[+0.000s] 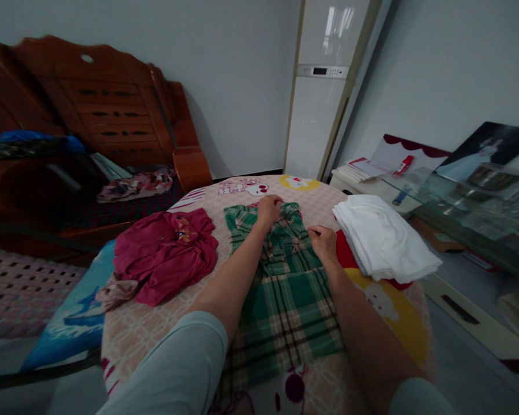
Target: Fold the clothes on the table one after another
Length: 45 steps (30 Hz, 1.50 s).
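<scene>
A green plaid garment (292, 294) lies spread out in front of me, its top gathered and creased near the far side of the round table. My left hand (269, 212) is over the garment's top part, fingers curled in and closed on the cloth. At the garment's right edge, my right hand (323, 242) has its fingers pinched together on the fabric; the exact grip is small and dim. A crumpled dark-red garment (166, 253) sits to the left. To the right, a folded white cloth stack (383, 236) rests partly on something red.
A patterned cloth (151, 328) covers the round table. Wooden chairs (108, 109) stand at the left, with clothes on one seat. A glass shelf (467, 222) with items is close on the right. Behind stands a tall white air conditioner (318, 115).
</scene>
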{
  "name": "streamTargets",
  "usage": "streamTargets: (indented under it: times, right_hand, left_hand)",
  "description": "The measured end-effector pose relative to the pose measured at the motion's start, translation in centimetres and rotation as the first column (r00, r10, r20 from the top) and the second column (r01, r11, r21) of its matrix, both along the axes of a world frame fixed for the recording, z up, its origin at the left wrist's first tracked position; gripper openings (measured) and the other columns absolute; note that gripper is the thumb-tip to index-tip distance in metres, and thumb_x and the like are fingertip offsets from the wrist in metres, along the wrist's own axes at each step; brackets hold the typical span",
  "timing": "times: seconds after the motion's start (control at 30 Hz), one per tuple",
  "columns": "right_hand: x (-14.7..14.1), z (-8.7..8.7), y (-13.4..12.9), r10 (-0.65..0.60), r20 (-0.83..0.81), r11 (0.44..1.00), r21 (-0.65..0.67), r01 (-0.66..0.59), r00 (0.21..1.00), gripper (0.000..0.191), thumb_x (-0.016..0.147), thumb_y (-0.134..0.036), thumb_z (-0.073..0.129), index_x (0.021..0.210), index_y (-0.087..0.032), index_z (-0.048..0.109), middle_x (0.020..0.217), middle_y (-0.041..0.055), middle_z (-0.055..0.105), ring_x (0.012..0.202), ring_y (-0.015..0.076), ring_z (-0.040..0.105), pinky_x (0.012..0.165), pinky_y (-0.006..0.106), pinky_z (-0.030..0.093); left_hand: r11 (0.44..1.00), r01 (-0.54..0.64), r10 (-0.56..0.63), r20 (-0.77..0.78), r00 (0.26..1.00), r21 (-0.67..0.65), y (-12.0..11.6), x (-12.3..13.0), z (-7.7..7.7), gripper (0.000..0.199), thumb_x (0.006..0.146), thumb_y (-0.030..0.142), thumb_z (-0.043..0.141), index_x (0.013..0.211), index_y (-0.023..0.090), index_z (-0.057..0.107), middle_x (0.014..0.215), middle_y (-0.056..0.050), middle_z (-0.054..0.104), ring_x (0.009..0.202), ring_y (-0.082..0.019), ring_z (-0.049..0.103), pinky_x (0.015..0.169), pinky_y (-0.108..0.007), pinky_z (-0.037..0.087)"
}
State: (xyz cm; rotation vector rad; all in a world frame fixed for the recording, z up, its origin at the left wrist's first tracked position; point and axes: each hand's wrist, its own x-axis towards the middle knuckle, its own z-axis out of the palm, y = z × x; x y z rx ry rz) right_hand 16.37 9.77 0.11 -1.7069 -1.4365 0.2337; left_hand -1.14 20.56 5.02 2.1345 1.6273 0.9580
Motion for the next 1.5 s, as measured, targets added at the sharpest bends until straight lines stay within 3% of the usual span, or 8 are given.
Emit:
streamTargets:
  times: [0.07, 0.23, 0.4, 0.53, 0.77, 1.07, 1.37, 1.5]
  right_hand:
    - [0.1, -0.2, 0.0, 0.003, 0.006, 1.000, 0.018, -0.003, 1.000, 0.024, 0.076, -0.019, 0.056, 0.081, -0.021, 0.079, 0.083, 0.0055, 0.078, 0.081, 0.0231, 0.071, 0.078, 0.032, 0.053]
    - [0.3, -0.4, 0.2, 0.023, 0.015, 0.999, 0.043, -0.024, 1.000, 0.024, 0.076, -0.020, 0.055, 0.078, -0.021, 0.079, 0.083, 0.0063, 0.078, 0.080, 0.0229, 0.071, 0.078, 0.032, 0.052]
    - [0.4, -0.7, 0.4, 0.023, 0.011, 0.998, 0.054, -0.023, 1.000, 0.024, 0.076, -0.021, 0.056, 0.079, -0.023, 0.079, 0.081, 0.0045, 0.078, 0.078, 0.0222, 0.070, 0.076, 0.031, 0.052]
    - [0.4, -0.7, 0.5, 0.010, 0.003, 0.999, 0.040, -0.010, 1.000, 0.024, 0.076, -0.020, 0.055, 0.080, -0.022, 0.079, 0.082, 0.0046, 0.078, 0.080, 0.0222, 0.070, 0.080, 0.032, 0.053]
    - [0.3, -0.6, 0.5, 0.032, 0.013, 0.999, 0.025, -0.032, 0.999, 0.024, 0.077, -0.017, 0.055, 0.081, -0.021, 0.079, 0.085, 0.0064, 0.078, 0.082, 0.0220, 0.070, 0.080, 0.031, 0.052]
    - [0.3, -0.8, 0.6, 0.030, 0.001, 0.998, 0.060, -0.030, 1.000, 0.024, 0.075, -0.019, 0.056, 0.079, -0.023, 0.079, 0.080, 0.0045, 0.078, 0.078, 0.0210, 0.070, 0.076, 0.030, 0.053]
    - [0.0, -0.1, 0.2, -0.009, -0.054, 0.999, 0.045, 0.012, 0.998, 0.024, 0.076, -0.020, 0.056, 0.082, -0.020, 0.079, 0.085, 0.0072, 0.078, 0.082, 0.0241, 0.071, 0.080, 0.033, 0.053]
    - [0.0, 0.0, 0.1, -0.073, -0.043, 0.993, 0.091, 0.076, 0.996, 0.025, 0.079, -0.020, 0.054, 0.082, -0.019, 0.078, 0.085, 0.0082, 0.077, 0.081, 0.0234, 0.070, 0.079, 0.033, 0.053]
  left_hand:
    - [0.997, 0.071, -0.073, -0.137, 0.988, -0.016, 0.3, 2.1, 0.0, 0.030, 0.089, 0.018, 0.052, 0.109, 0.015, 0.073, 0.115, -0.011, 0.072, 0.110, -0.022, 0.064, 0.099, -0.030, 0.046]
    - [0.994, 0.040, -0.070, -0.306, 0.949, -0.103, 1.5, 4.7, -0.2, 0.032, 0.088, 0.029, 0.061, 0.111, 0.010, 0.072, 0.120, -0.019, 0.068, 0.114, -0.029, 0.062, 0.095, -0.033, 0.047]
    - [0.996, -0.002, -0.024, -0.299, 0.954, -0.086, 2.6, 4.2, 0.3, 0.031, 0.092, 0.032, 0.055, 0.105, 0.011, 0.074, 0.114, -0.018, 0.070, 0.110, -0.027, 0.063, 0.092, -0.031, 0.048]
    - [0.994, -0.060, 0.030, -0.290, 0.956, -0.096, 3.0, 3.5, 0.0, 0.028, 0.090, 0.021, 0.054, 0.107, 0.010, 0.073, 0.114, -0.019, 0.070, 0.107, -0.027, 0.065, 0.090, -0.031, 0.048]
    - [0.997, -0.023, 0.003, -0.279, 0.960, -0.068, 2.0, 2.8, -1.3, 0.029, 0.095, 0.028, 0.050, 0.106, 0.015, 0.074, 0.113, -0.016, 0.071, 0.106, -0.024, 0.065, 0.092, -0.030, 0.047]
    - [0.999, -0.004, -0.009, -0.320, 0.947, -0.040, 1.3, 2.4, -1.3, 0.025, 0.090, 0.027, 0.058, 0.107, 0.016, 0.073, 0.113, -0.016, 0.070, 0.111, -0.028, 0.063, 0.092, -0.033, 0.047]
    - [0.974, -0.050, 0.037, -0.064, 0.997, -0.221, 5.0, 4.2, 0.4, 0.035, 0.091, 0.040, 0.058, 0.092, 0.010, 0.076, 0.093, -0.015, 0.075, 0.094, -0.025, 0.069, 0.077, -0.027, 0.046]
    - [0.964, -0.094, 0.081, -0.062, 0.995, -0.251, 6.1, 5.4, 0.2, 0.039, 0.092, 0.042, 0.055, 0.092, 0.009, 0.076, 0.091, -0.016, 0.075, 0.096, -0.026, 0.070, 0.077, -0.028, 0.047]
